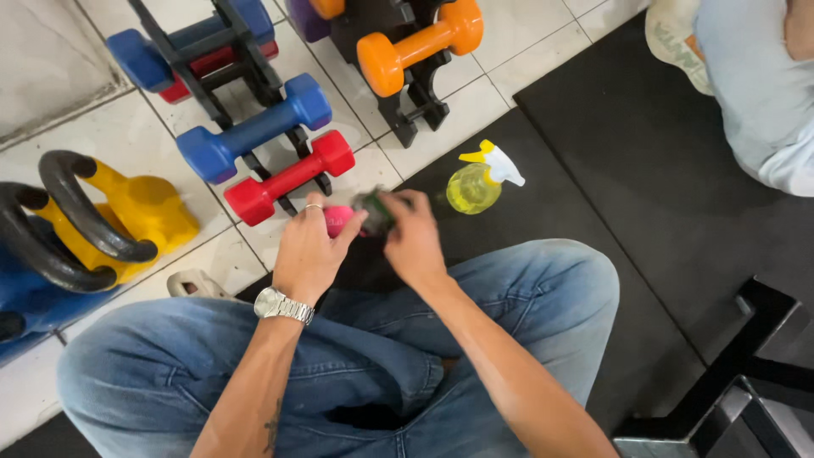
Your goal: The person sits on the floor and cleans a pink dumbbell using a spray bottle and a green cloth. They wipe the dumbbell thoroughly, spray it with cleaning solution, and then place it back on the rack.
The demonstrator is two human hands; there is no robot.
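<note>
Blue dumbbells (254, 127): two
Red dumbbells (288, 176): two, one half hidden behind a blue one
Orange dumbbells (420, 44): two
Pink dumbbell (337, 220): one
Kettlebells (127, 212): two
Spray bottle (476, 182): one, right of the pink dumbbell
Hands (307, 250): two

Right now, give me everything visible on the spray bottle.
The spray bottle is small, with a round, see-through yellow-green body, a white trigger head and a yellow nozzle tip. It looks like plastic. It sits on the black mat near the edge of the white floor tiles, nozzle pointing left in the head view. Whether it stands or lies tipped cannot be told from above. Nothing touches it; the right hand is close beside it, apart.
</note>
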